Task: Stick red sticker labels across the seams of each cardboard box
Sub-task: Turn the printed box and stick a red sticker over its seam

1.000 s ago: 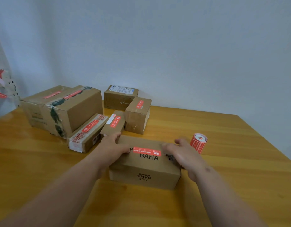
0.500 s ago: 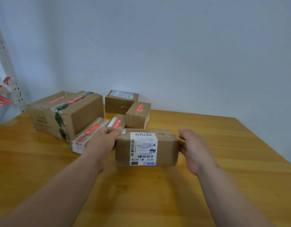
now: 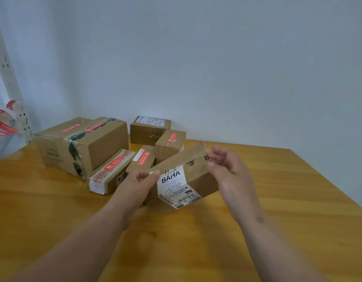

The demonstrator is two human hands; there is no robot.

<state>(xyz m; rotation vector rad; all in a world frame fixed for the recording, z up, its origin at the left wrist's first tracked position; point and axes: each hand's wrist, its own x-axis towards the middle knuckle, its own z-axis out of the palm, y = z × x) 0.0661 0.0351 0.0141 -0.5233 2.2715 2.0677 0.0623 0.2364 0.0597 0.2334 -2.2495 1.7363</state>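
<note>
The left hand [image 3: 140, 180] grips the near left end of a cardboard box [image 3: 188, 165], with fingers curled round its corner. The right hand [image 3: 229, 169] holds the far right end, fingertips on the top edge. Between both hands the box is lifted above the wooden table [image 3: 277, 220] and tilted, its white shipping label [image 3: 174, 186] facing near. To the far left lie five other boxes with red sticker labels [image 3: 144, 158], the biggest one [image 3: 82, 141] at the left.
</note>
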